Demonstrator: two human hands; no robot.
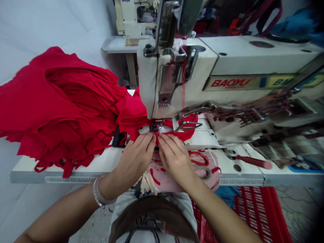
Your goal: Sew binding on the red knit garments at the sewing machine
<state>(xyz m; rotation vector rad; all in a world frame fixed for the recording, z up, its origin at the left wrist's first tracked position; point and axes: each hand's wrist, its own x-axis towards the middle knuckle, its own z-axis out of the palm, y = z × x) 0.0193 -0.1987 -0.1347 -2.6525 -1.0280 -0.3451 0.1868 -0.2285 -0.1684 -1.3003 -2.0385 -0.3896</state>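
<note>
A white industrial sewing machine stands across the table, with red thread running down its head. A piece of red fabric lies under its presser foot. My left hand and my right hand meet just in front of the foot, fingers pressed together and pinching the red fabric's near edge. A beaded bracelet circles my left wrist. What lies beneath my palms is hidden.
A big heap of red cloth pieces fills the table's left side. Scissors with red handles and a red-handled tool lie right of my hands. A red plastic crate sits below the white table. Another sewing machine stands behind.
</note>
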